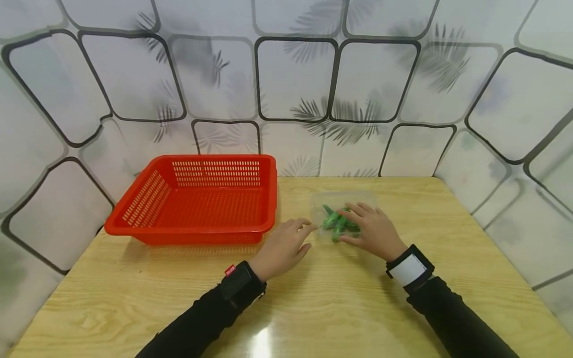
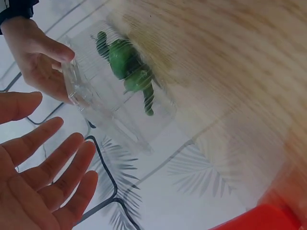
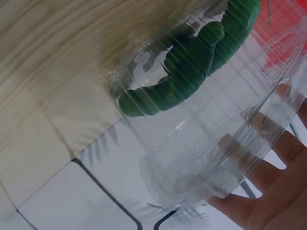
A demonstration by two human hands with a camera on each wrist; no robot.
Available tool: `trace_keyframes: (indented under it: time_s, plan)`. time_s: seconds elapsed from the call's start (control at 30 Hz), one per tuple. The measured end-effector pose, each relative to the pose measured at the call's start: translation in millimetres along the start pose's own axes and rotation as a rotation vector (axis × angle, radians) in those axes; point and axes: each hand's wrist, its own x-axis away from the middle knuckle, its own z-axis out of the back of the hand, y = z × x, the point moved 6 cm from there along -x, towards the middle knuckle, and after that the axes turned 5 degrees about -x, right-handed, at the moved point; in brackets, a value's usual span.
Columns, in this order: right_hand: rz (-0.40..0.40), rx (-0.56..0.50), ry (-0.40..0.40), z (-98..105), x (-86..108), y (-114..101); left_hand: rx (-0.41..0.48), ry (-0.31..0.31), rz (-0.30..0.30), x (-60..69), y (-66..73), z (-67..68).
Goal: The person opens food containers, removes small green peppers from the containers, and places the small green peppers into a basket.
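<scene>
A clear plastic box [image 1: 319,201] stands on the table with several green, elongated vegetables [image 1: 338,221] inside, resembling small cucumbers; their exact kind is uncertain. My right hand [image 1: 370,229] rests over the right part of the box with spread fingers touching it. In the right wrist view, its fingertips [image 3: 254,120] show against the clear plastic [image 3: 192,158]. My left hand [image 1: 284,248] hovers left of the box, holding nothing. Its extended fingers [image 2: 62,165] are apart from the plastic in the left wrist view. Whether the box has a lid on, I cannot tell.
A large red plastic basket [image 1: 268,199] with slotted walls stands on the left of the wooden table [image 1: 340,308], close to my left hand. A patterned pale wall covering [image 1: 295,79] rises behind the table and at both sides.
</scene>
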Motion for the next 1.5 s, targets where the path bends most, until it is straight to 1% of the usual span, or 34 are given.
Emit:
trace_keyframes:
  time_s: [0.1,0.23,0.33,0.43,0.5,0.63,0.77,0.87,0.93,1.03,1.17,1.27,1.4,1.5]
  plan:
    - [0.000,0.009,-0.014,-0.9,-1.7,-6.2,-0.015,-0.012,0.031,-1.5,-2.0,-2.5]
    - [-0.002,0.016,-0.020,-1.1,-2.9,-13.0,-0.023,-0.052,0.089,-2.7,-4.6,-7.4]
    - [0.006,0.014,-0.012,0.2,-3.2,-17.9,0.015,-0.081,0.156,-3.6,-8.4,-12.0]
    - [0.019,0.016,-0.005,0.6,-3.4,-22.0,0.041,-0.089,0.208,-4.5,-12.7,-16.6]
    - [0.029,0.018,-0.005,0.4,-3.7,-25.0,0.041,-0.082,0.220,-4.9,-14.8,-19.1]
    - [0.046,0.011,-0.003,0.3,-4.5,-31.3,0.032,-0.081,0.219,-4.9,-15.8,-21.6]
    - [0.098,-0.075,0.020,3.1,-9.1,-41.5,0.045,-0.098,0.249,-3.4,-17.6,-21.9]
    - [0.177,-0.144,0.030,5.9,-14.7,-52.7,0.052,-0.118,0.274,-2.2,-19.7,-22.0]
    - [0.231,-0.155,0.022,6.0,-18.8,-59.8,0.066,-0.141,0.292,-1.5,-20.9,-22.2]
    - [0.300,-0.147,0.013,5.0,-24.5,-68.0,0.110,-0.187,0.335,-1.1,-22.5,-22.2]
    - [0.324,-0.186,-0.005,1.6,-29.4,-72.1,0.130,-0.258,0.388,-0.7,-23.5,-22.2]
    - [0.337,-0.228,-0.012,-2.8,-30.9,-73.3,0.137,-0.296,0.410,0.0,-23.4,-23.1]
    - [0.378,-0.242,-0.001,-7.8,-32.2,-76.6,0.180,-0.311,0.435,0.3,-23.8,-22.9]
    - [0.387,-0.239,0.014,-9.7,-33.1,-78.3,0.210,-0.312,0.450,0.2,-24.6,-21.4]
